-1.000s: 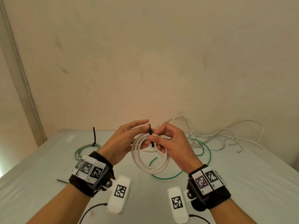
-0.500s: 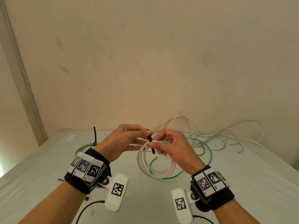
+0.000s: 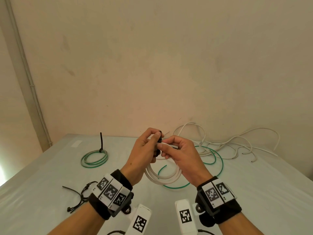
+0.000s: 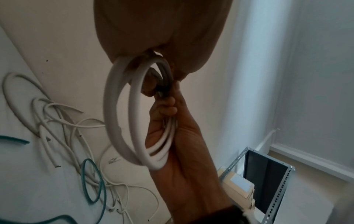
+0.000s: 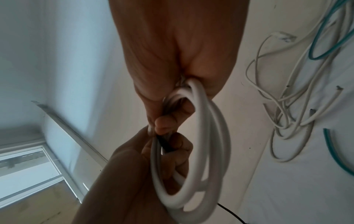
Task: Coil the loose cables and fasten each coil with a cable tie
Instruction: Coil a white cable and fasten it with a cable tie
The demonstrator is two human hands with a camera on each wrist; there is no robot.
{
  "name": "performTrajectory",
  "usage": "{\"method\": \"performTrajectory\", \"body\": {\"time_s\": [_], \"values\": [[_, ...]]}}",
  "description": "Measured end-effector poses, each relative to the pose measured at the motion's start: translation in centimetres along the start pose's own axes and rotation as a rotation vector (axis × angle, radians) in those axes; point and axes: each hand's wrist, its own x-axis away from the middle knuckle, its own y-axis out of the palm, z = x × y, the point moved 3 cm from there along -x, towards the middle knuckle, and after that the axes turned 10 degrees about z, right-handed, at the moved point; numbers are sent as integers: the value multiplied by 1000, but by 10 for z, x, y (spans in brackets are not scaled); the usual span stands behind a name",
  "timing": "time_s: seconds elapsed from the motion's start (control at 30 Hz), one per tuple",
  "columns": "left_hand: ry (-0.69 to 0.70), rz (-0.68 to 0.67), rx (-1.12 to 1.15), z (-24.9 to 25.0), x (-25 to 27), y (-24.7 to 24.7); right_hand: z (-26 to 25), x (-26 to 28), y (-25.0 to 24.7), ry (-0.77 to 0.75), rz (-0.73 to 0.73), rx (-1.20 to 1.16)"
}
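A white cable coil point(image 3: 162, 177) hangs between both hands above the table. My left hand point(image 3: 149, 146) pinches the black cable tie point(image 3: 160, 138) at the top of the coil. My right hand point(image 3: 176, 150) grips the coil's top strands beside the tie. In the left wrist view the white coil point(image 4: 134, 121) loops down from my fingers. In the right wrist view the white coil point(image 5: 201, 151) hangs from my right hand, and the black cable tie point(image 5: 164, 144) sits between the two hands' fingertips.
A tied green-and-white coil point(image 3: 94, 156) with an upright black tie lies at the left. Loose white cables point(image 3: 228, 145) and a green cable point(image 3: 215, 163) lie at the back right. Spare black ties point(image 3: 76, 197) lie near my left wrist. The wall stands behind the table point(image 3: 42, 192).
Both hands have drawn closer together and risen slightly. My left fingers have curled onto the tie. The coil swung a little to the right beneath the hands.
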Motion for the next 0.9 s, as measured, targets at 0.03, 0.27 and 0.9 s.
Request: {"method": "performTrajectory", "body": {"time_s": [0.03,0.27,0.9], "values": [[16,21,1,-1,-1,0,0,0,1,-2,3,6],[124,141,12,-3,0,-2,1,2,8,5,-5,-5],[-35,191,113,0,-25,-23,-20,-9,0,-77,-232,233]]}}
